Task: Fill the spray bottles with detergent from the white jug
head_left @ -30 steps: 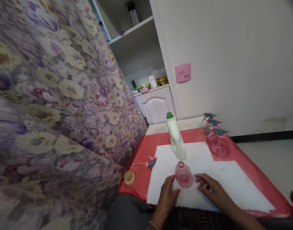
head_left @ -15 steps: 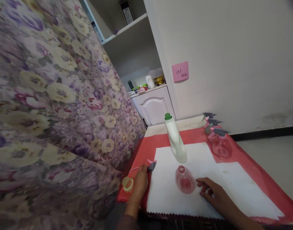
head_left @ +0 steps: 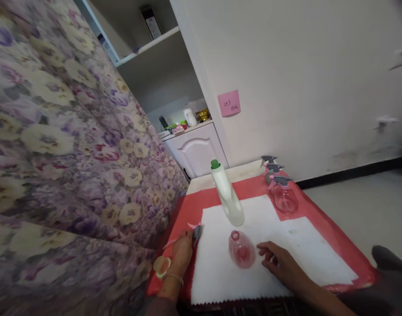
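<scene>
My left hand (head_left: pixel 182 250) is at the table's left side, fingers closed around the neck of a grey and pink trigger spray head (head_left: pixel 197 234). Its thin pink tube (head_left: pixel 168 244) sticks out on the far side of the hand. Beside that wrist is a pale yellowish round lid or small jar (head_left: pixel 161 266). My right hand (head_left: pixel 275 259) hovers with loosely bent, parted fingers and holds nothing. Just left of it, apart from the fingertips, stands an open clear pink bottle (head_left: pixel 242 251) on the white cloth (head_left: pixel 217 281). Behind this stands a tall pale green bottle (head_left: pixel 227 195) with a green top.
Several pink spray bottles (head_left: pixel 285 199) with grey trigger heads line the right edge of the red-covered table (head_left: pixel 184 210). A floral curtain (head_left: pixel 89 175) hangs close on the left. Behind are a cabinet (head_left: pixel 201 147) and a wall with a pink note (head_left: pixel 229 103).
My view has turned right, so everything sits further left. A dark grey shape has come into view at the lower right. Both hands keep nearly the same places relative to the bottles.
</scene>
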`<action>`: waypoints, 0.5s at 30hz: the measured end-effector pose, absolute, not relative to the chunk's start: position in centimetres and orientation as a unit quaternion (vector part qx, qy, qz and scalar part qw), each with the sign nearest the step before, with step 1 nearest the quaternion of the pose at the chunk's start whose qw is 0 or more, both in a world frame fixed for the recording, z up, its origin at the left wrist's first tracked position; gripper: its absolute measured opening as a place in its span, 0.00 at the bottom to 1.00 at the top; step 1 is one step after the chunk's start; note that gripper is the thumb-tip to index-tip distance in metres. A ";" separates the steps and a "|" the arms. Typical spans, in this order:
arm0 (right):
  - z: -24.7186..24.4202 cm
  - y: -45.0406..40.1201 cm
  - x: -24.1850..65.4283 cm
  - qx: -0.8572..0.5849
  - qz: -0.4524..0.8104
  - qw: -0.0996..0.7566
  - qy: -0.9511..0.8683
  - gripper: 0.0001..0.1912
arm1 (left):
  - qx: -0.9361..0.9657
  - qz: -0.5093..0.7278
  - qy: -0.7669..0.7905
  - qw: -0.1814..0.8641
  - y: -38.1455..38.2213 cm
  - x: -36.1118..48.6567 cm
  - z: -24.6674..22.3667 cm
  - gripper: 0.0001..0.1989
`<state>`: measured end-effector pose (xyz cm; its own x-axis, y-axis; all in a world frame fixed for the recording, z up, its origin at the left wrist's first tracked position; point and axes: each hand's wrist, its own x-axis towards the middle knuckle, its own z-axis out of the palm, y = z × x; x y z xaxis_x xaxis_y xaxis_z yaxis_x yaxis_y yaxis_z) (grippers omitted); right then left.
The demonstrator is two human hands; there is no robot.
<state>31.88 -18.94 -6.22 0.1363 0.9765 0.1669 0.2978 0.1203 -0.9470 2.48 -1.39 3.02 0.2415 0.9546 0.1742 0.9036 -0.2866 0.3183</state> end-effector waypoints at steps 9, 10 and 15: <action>-6.2 -18.6 32.1 -0.566 0.348 0.508 -0.547 0.20 | 0.798 0.326 0.504 0.061 -5.4 4.1 9.9 0.18; -6.1 -18.6 32.1 -0.567 0.349 0.509 -0.545 0.20 | 0.773 0.382 0.490 0.128 -6.4 4.5 10.8 0.18; -6.1 -18.6 32.1 -0.573 0.346 0.512 -0.538 0.19 | 0.639 0.562 0.423 0.311 -11.7 7.4 13.1 0.21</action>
<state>32.15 -18.60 -6.11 0.1824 0.9711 0.1537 0.2619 0.1027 -0.9596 7.45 -11.71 13.10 0.0104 0.8905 0.4548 0.1907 -0.4482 0.8733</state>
